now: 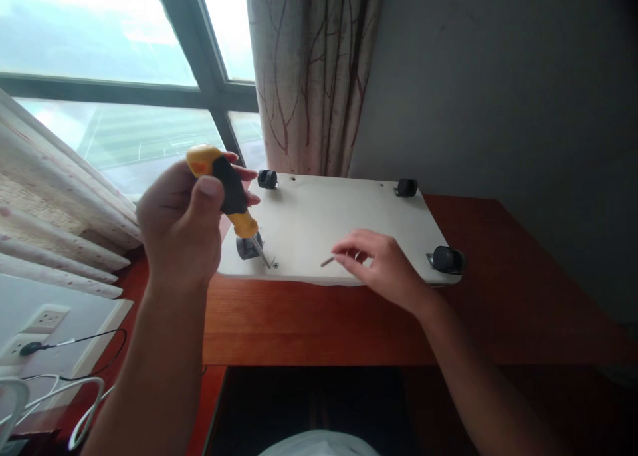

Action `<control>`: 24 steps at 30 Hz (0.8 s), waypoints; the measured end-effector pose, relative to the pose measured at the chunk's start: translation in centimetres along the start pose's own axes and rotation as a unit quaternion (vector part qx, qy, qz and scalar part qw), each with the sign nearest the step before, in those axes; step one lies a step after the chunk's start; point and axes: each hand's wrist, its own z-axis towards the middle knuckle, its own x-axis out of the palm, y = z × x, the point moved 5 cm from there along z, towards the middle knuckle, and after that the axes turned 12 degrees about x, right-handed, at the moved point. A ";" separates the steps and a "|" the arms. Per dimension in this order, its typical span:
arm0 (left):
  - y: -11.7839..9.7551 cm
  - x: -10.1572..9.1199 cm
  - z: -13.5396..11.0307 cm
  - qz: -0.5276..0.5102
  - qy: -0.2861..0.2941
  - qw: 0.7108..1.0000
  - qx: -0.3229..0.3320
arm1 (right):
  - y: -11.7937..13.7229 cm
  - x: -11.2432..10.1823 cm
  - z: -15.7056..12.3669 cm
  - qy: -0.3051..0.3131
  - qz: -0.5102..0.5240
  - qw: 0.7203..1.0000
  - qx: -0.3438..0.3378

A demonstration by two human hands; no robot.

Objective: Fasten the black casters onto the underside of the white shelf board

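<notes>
My left hand (184, 210) grips a screwdriver (232, 183) with a yellow and black handle. Its metal shaft slants down past a black caster, and the tip is close to a small hole at the white board's near left corner; whether they touch I cannot tell. Between thumb and fingertips, my right hand (376, 263) pinches a short thin metal rod (327, 261), perhaps a screw or a bit, just over the board. The white board (323, 210) lies flat with black casters (447, 260) at its corners, wheels up.
Under the board is a reddish-brown wooden table (309, 323). Behind it hangs a patterned curtain (314, 77) beside a window (100, 37). A wall socket (37, 333) with a plug and several cables (90, 409) is at the lower left.
</notes>
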 end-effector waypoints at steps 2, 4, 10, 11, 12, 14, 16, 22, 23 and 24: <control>-0.2 -0.2 0.9 -0.019 -0.023 0.999 0.037 | 0.0 -1.2 3.7 -0.050 -0.039 0.998 -0.017; -0.1 -0.2 1.8 -0.027 -0.038 0.997 0.069 | -0.3 -1.2 7.9 -0.070 -0.090 0.993 -0.025; 1.7 -0.5 3.8 -0.033 -0.038 0.993 0.104 | -1.3 0.8 19.2 -0.084 -0.180 0.980 -0.004; 2.1 -0.6 4.1 -0.035 -0.035 0.994 0.100 | -1.4 1.1 20.4 -0.080 -0.184 0.980 0.007; 2.6 -0.8 4.3 -0.039 -0.032 0.994 0.095 | -1.5 1.4 21.3 -0.071 -0.186 0.980 0.017; 3.3 -0.9 4.9 -0.051 -0.023 0.995 0.084 | -1.7 1.9 22.7 -0.051 -0.188 0.980 0.027; 4.1 -0.9 5.4 -0.061 -0.010 0.996 0.071 | -1.8 2.4 23.4 -0.033 -0.189 0.981 0.026; 5.9 -0.2 6.6 -0.079 0.004 0.995 0.055 | -1.2 3.4 24.2 -0.002 -0.189 0.982 0.008; 6.3 -0.1 6.7 -0.078 0.002 0.996 0.049 | -1.0 3.5 24.2 0.000 -0.188 0.982 0.003; 6.6 0.0 6.8 -0.075 0.002 0.996 0.044 | -0.8 3.5 24.2 0.002 -0.187 0.982 -0.001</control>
